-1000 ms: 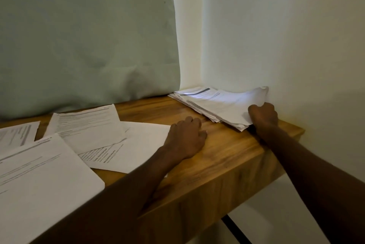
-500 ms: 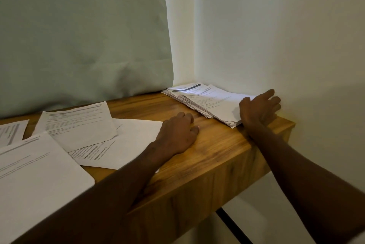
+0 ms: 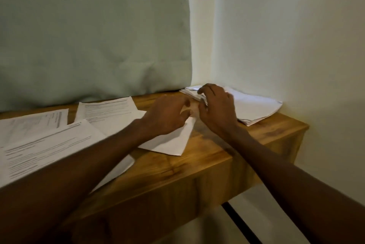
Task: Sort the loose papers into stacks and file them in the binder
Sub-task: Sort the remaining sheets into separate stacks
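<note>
Motion blur on both hands. The right hand [image 3: 217, 108] covers the near-left part of the white paper stack in the corner [image 3: 256, 108]; whether its fingers hold sheets cannot be told. Left hand [image 3: 167, 115] fingertips smeared, grip unclear. Left forearm hides part of the loose printed white sheets [image 3: 49, 145], which the left edge also cuts off. Print too small to read. Wooden surface [image 3: 217, 157] left end out of frame.

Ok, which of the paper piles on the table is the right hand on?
The thick stack in the far right corner against the wall. The right hand rests on its left end; the other papers lie loose and spread toward the left.
</note>
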